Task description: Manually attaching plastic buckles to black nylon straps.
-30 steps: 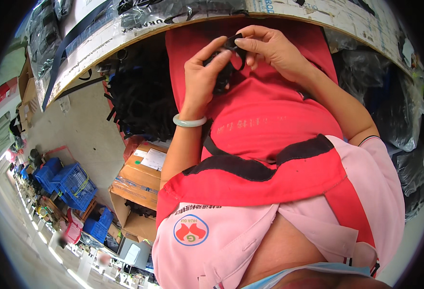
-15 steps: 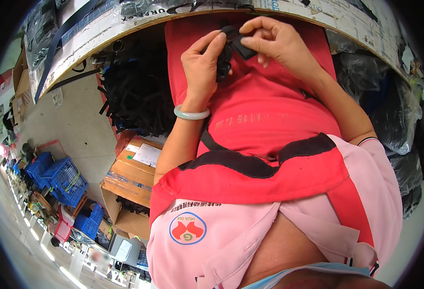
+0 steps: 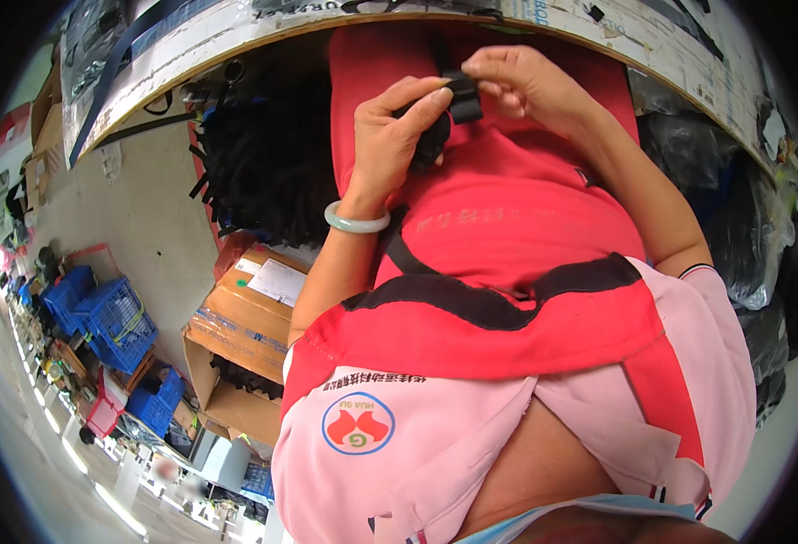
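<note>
My left hand (image 3: 390,136) is closed, thumb pressed against the fingers, round a black webbing strap (image 3: 464,102). A folded or looped stretch of it sticks out to the right of the thumb, and more black material (image 3: 431,140) bunches beneath the palm. Close by on the right is my right hand (image 3: 535,86), its thumb and forefinger pinched together by the strap's upper end and its other fingers curled. Whatever lies in that pinch is too small to make out. Both hands are above the red apron (image 3: 517,181) over my lap.
Ahead curves the edge of a worktable (image 3: 209,68) with plastic-wrapped goods. A heap of black straps (image 3: 254,163) lies under it at left, near an open cardboard box (image 3: 245,308). Blue crates (image 3: 118,322) stand farther left. Clear plastic bags (image 3: 734,218) with dark contents crowd the right side.
My right hand has shifted slightly right and down, away from the left thumb. The black strap piece has turned and now sits against the left thumb tip. My view has shifted slightly.
</note>
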A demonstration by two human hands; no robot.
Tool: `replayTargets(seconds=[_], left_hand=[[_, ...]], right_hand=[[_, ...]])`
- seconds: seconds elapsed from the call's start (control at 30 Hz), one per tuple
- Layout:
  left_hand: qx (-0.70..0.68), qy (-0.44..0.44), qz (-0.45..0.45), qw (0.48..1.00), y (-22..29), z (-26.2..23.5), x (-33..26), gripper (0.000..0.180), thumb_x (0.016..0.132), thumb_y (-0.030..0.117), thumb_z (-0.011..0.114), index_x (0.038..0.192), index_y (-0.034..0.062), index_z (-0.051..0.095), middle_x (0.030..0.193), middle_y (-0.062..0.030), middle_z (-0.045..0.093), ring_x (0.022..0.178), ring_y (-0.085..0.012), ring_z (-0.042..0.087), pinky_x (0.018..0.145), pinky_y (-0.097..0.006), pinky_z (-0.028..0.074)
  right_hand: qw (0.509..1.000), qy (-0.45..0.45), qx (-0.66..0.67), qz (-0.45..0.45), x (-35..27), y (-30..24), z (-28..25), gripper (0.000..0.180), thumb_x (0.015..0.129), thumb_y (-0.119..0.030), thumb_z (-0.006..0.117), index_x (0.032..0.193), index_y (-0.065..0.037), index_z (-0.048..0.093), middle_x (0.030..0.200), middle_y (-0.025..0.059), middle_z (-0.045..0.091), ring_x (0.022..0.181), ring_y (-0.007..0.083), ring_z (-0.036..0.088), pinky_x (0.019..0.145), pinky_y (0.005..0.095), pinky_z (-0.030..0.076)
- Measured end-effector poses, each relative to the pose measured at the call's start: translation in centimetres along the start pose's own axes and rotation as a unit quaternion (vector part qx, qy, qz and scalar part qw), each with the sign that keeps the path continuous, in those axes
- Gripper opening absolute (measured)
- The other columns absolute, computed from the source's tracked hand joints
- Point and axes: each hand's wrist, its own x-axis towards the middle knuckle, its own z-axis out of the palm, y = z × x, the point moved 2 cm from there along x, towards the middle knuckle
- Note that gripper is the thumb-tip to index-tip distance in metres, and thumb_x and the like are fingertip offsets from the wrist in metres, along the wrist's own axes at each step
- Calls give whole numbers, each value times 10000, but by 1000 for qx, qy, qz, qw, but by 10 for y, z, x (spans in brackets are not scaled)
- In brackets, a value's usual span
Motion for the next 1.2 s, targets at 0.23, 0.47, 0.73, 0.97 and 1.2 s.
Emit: replayTargets(seconds=[0.23, 0.47, 0.73, 0.97, 1.2], left_hand=[[113, 293, 84, 946, 50, -109, -86, 282, 969, 196, 576, 1173, 8, 622, 755, -50, 623, 536, -98, 563, 415, -220, 449], [31, 300, 92, 949, 35, -122, -97, 370, 971, 294, 567, 1229, 29, 579, 851, -36, 616, 618, -109, 583, 411, -228, 462], [-146, 79, -70, 984, -1, -25, -12, 285, 956, 251, 587, 1123, 24, 631, 857, -48, 647, 598, -121, 615, 415, -227, 487], [-148, 2, -110, 983, -4, -26, -2, 319, 961, 268, 571, 1101, -14, 623, 794, -78, 627, 572, -134, 589, 428, -231, 480], [-43, 7, -90, 995, 3, 0, -3, 237, 935, 167, 602, 1102, 2, 636, 736, -42, 616, 545, -108, 570, 458, -237, 483]], right_hand=[[937, 170, -256, -166, 13, -27, 7, 200, 969, -256, 562, 983, -63, 611, 713, -40, 532, 567, 18, 454, 511, 172, 376], [924, 33, -364, -112, 20, -1, 62, 149, 914, -162, 610, 1010, -51, 637, 726, 7, 578, 644, 78, 536, 581, 235, 454], [720, -21, -582, -378, 5, -1, 76, 181, 831, -71, 671, 1011, -67, 651, 908, 107, 651, 794, 279, 637, 688, 326, 516], [856, 60, -385, -341, -10, -3, 48, 103, 871, -50, 660, 964, -12, 639, 835, 50, 657, 728, 127, 628, 663, 249, 511], [908, 106, -294, -279, -15, -1, 44, 58, 894, -44, 640, 927, -1, 659, 829, 20, 662, 751, 65, 598, 681, 221, 504]])
